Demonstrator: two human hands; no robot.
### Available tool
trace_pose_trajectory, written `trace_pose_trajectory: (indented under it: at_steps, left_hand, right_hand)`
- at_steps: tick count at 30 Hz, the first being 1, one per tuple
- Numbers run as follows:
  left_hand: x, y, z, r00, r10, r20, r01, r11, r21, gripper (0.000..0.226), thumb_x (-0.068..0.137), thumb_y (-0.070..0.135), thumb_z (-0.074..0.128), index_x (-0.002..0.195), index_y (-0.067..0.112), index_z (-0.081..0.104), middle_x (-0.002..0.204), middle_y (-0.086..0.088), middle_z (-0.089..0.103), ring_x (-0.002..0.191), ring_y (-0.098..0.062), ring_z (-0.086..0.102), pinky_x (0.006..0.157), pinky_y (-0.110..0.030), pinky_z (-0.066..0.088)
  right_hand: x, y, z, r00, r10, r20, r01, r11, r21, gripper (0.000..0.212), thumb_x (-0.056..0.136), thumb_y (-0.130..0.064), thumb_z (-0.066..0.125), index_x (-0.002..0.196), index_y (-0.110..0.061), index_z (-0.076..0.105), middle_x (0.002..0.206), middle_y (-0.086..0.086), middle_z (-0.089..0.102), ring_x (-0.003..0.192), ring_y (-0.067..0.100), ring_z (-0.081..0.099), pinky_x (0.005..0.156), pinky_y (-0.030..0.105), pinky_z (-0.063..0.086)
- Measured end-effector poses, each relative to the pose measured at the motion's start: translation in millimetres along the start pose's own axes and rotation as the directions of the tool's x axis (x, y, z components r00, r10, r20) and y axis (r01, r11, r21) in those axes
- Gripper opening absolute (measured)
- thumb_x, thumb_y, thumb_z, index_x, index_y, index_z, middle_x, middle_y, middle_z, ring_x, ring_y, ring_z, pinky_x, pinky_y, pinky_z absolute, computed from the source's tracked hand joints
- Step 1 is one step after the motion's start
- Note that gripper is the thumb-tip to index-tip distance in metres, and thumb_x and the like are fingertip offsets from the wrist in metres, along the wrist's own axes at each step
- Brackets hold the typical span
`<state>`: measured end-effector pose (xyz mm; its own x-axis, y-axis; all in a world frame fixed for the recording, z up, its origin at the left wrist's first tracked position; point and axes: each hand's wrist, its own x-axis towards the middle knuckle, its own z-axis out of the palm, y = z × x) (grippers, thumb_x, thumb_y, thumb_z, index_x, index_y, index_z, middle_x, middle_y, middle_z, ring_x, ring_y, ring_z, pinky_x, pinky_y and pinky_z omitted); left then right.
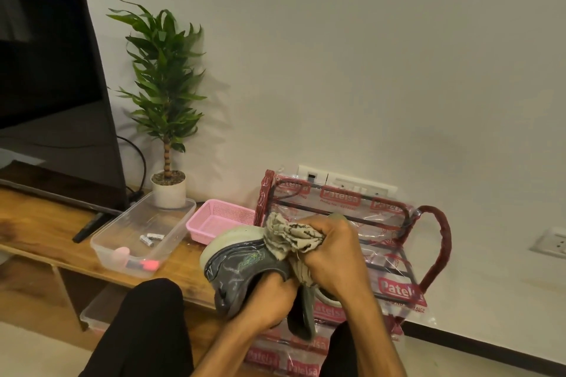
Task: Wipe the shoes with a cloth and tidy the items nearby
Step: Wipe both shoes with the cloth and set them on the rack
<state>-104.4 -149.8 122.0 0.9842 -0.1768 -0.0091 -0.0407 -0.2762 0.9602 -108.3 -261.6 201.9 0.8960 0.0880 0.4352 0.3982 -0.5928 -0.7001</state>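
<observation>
Lower middle of frame: left hand [269,300] fingers curled round the grey shoe [242,266], right hand [333,254] fingers clamped on the cloth [288,236] touching it.

Home living room: TV [46,86] on wooden TV stand [39,223], potted plant [167,95], wall sockets [346,185], shoe rack [398,254].

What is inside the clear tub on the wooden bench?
Two batteries lie in the middle of the tub; a pale pink lump and a black-and-red stick lie at its near end. The tub's frosted near wall blurs those two, so I cannot identify them.
</observation>
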Motion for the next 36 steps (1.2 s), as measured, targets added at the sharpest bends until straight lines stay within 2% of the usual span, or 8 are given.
trace_pose_trajectory:
  at_steps: [3,6,10,17,20,23,29,36]
  left_hand:
    - [0,-2,0,0.999,-0.013,0.04,0.009,0.996,0.093,0.023,0.099,0.007,0.046,0.084,0.017,0.061,0.087,0.004,0.064,0.077,0.0,0.053,0.065,-0.007,0.043]
    - [-1,0,2,1.0,-0.02,0.01,0.02,0.999,0.035,0.02,0.096,0.011,0.048,0.089,0.009,0.066,0.092,-0.006,0.067,0.083,-0.009,0.058,0.084,-0.03,0.054]
    - [-2,7,-2,0.999,0.027,0.03,-0.028,0.998,0.052,0.034,0.098,0.001,0.046,0.075,0.025,0.056,0.077,0.011,0.058,0.073,0.002,0.052,0.063,-0.007,0.042]
    - [-5,10,-3,0.999,0.03,-0.018,-0.031,0.997,-0.074,0.034,0.097,0.0,0.049,0.086,0.03,0.061,0.089,0.016,0.063,0.082,0.011,0.056,0.07,-0.004,0.044]
    - [-2,8,-5,0.992,-0.126,-0.026,0.113,0.95,-0.292,0.015,0.089,0.011,0.059,0.087,0.012,0.074,0.088,-0.003,0.076,0.091,-0.015,0.069,0.086,-0.03,0.055]
    - [-7,19,-11,0.989,-0.142,0.046,0.147,0.874,-0.463,0.027,0.078,0.019,0.063,0.095,0.0,0.073,0.1,-0.024,0.072,0.099,-0.036,0.069,0.095,-0.052,0.05]
    - [-10,20,-20,0.963,-0.036,0.266,0.218,0.682,-0.698,0.036,0.086,0.019,0.045,0.075,0.01,0.079,0.085,-0.014,0.071,0.075,-0.021,0.067,0.083,-0.037,0.047]
    - [-12,17,-16,0.958,0.023,0.286,0.166,0.771,-0.615,0.017,0.062,0.008,0.057,0.063,0.013,0.073,0.074,-0.004,0.067,0.075,-0.014,0.063,0.08,-0.028,0.05]
  right_hand:
    - [-4,-7,-2,0.993,-0.037,0.114,0.031,0.998,0.054,0.019,0.075,-0.007,0.079,0.086,-0.022,0.081,0.075,-0.014,0.075,0.072,0.001,0.071,0.058,0.03,0.058]
    - [-2,-1,2,1.0,0.003,0.03,-0.004,1.0,0.027,0.018,0.074,-0.004,0.077,0.072,-0.022,0.076,0.067,-0.012,0.073,0.064,0.003,0.069,0.051,0.026,0.052]
    - [-7,-5,12,0.999,0.031,-0.029,-0.029,0.998,0.062,0.016,0.076,-0.014,0.078,0.082,-0.028,0.08,0.072,-0.016,0.074,0.069,0.0,0.07,0.058,0.03,0.058]
    - [-6,-5,8,0.998,0.055,-0.041,-0.053,0.997,0.049,0.016,0.077,-0.014,0.079,0.088,-0.026,0.08,0.07,-0.021,0.071,0.072,-0.01,0.065,0.059,0.015,0.053]
    - [-6,17,1,0.984,0.145,-0.101,-0.144,0.989,0.01,0.015,0.078,-0.012,0.08,0.082,-0.027,0.077,0.068,-0.032,0.064,0.068,-0.005,0.062,0.053,0.011,0.044]
    - [-10,29,0,0.974,0.176,-0.145,-0.169,0.984,0.059,0.02,0.076,-0.015,0.083,0.089,-0.029,0.078,0.079,-0.023,0.071,0.073,-0.002,0.067,0.06,0.019,0.052]
    - [-8,29,0,0.957,0.223,-0.185,-0.183,0.961,0.209,0.025,0.071,-0.009,0.085,0.088,-0.026,0.078,0.08,-0.012,0.074,0.076,0.006,0.07,0.067,0.033,0.057]
    - [-7,19,-1,0.977,0.171,-0.124,-0.136,0.959,0.249,0.029,0.07,0.003,0.081,0.089,-0.019,0.079,0.077,-0.023,0.071,0.074,-0.001,0.068,0.064,0.019,0.052]
